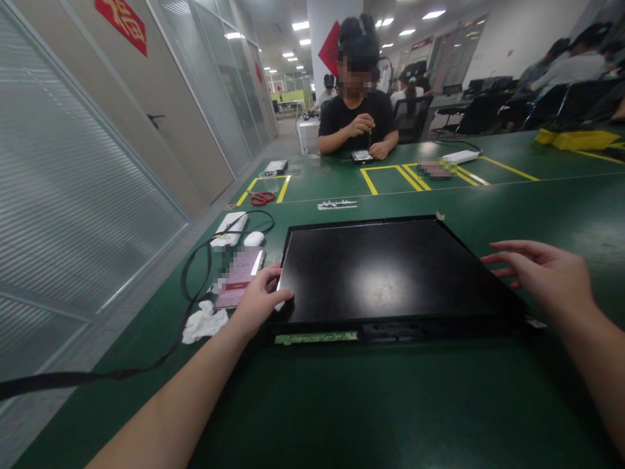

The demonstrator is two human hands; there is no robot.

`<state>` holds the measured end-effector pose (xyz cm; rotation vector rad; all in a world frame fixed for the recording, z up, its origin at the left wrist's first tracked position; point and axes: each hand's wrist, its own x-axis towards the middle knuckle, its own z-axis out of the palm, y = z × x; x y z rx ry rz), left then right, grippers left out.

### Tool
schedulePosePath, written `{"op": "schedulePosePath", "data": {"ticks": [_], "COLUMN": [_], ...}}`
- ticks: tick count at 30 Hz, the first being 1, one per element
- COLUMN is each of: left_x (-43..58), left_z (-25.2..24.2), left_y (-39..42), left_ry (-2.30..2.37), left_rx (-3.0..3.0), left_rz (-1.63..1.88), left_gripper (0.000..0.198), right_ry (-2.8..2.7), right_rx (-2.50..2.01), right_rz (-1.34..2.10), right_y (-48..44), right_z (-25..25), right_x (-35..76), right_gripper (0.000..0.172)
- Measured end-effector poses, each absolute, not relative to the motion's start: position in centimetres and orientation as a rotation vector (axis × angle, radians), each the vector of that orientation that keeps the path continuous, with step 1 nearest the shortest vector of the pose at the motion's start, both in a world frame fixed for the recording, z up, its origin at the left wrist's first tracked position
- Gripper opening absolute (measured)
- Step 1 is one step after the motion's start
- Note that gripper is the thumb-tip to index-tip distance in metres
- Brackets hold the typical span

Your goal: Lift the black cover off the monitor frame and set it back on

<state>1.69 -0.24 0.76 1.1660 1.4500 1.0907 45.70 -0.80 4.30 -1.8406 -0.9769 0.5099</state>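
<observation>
A flat black display panel lies on the green table in front of me, with a strip of green circuit board along its near edge. My left hand grips the panel's left edge, thumb on top and fingers along the side. At the far right edge my right hand is open, its fingers apart and pointing toward the panel. Whether those fingertips touch the frame I cannot tell. A small pale tab sticks up at the panel's far right corner.
To the left lie a phone, crumpled tissue, a white case, a white box and a black strap. Red scissors and white strips sit beyond. Across the table a person works on a small device.
</observation>
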Motion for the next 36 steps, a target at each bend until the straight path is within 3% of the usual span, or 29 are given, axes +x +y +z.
{"op": "schedulePosePath", "data": {"ticks": [23, 36], "left_x": [0.9, 0.7], "left_z": [-0.6, 0.0], "left_y": [0.1, -0.2], "left_ry": [1.539, 1.736], "left_rx": [1.437, 1.856], "left_rz": [1.027, 0.762], "left_gripper": [0.05, 0.052], "right_ry": [-1.007, -0.969], "right_rx": [-1.865, -1.832], "right_rz": [0.494, 0.527], "right_y": [-0.6, -0.5], "right_z": [3.6, 3.7], "right_x": [46.2, 46.4], "right_gripper": [0.039, 0.038]}}
